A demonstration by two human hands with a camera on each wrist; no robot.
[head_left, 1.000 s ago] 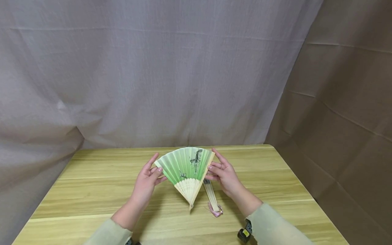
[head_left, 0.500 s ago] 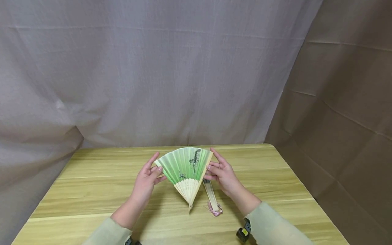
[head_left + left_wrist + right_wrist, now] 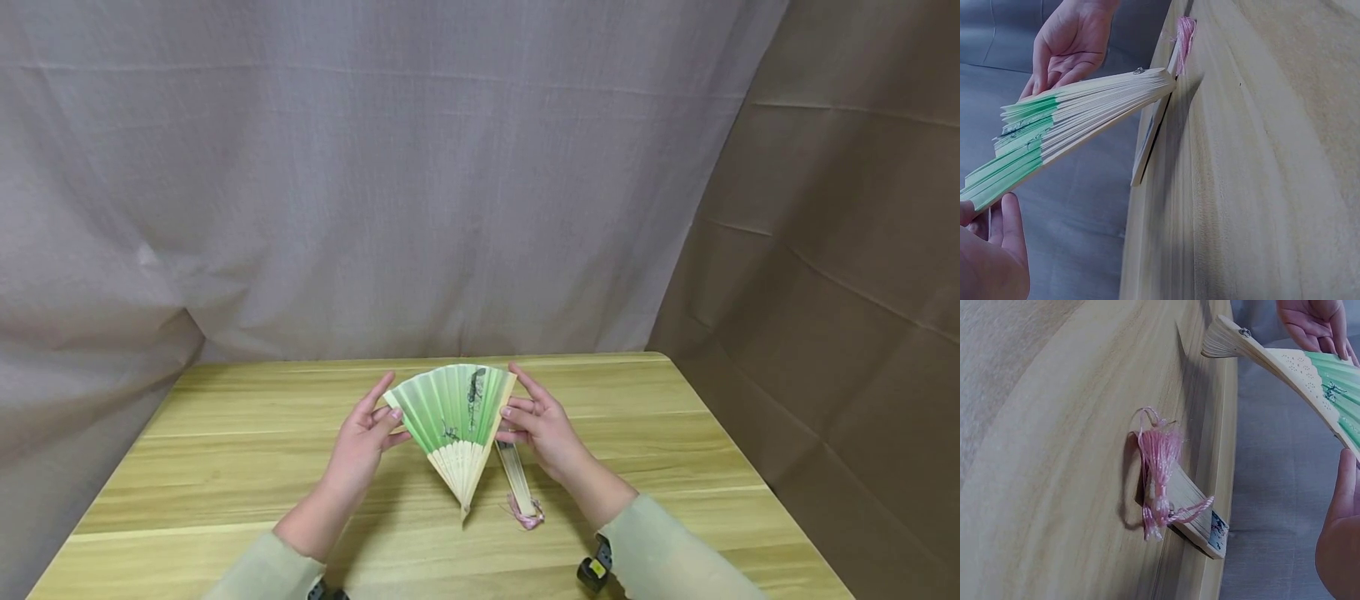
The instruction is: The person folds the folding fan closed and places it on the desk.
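While I've got this green paper folding fan with pale bamboo ribs (image 3: 452, 421) held up between both hands, it's only partly spread, a wedge with its pivot end pointing down toward me and hovering just above the light wooden table (image 3: 225, 467). My left hand (image 3: 362, 446) is on the fan's left outer edge, thumb and fingertips pinching the guard stick while the index finger sticks up fairly straight. My right hand (image 3: 542, 425) is doing the same thing on the right outer edge, fingers bent in against the guard stick, index finger pointing up along it. From the left wrist camera you can see the folds (image 3: 1054, 134) stacked pretty close together, so it's nowhere near fully open.

Just below my right hand, lying flat on the table, there's a second fan, closed, a slim bamboo stick bundle (image 3: 516, 475) with a pink tassel (image 3: 1159, 465) on the end nearest me. It's not touching the fan I'm holding, just sitting beside its pivot. Behind everything hangs a grey cloth backdrop (image 3: 375, 183)
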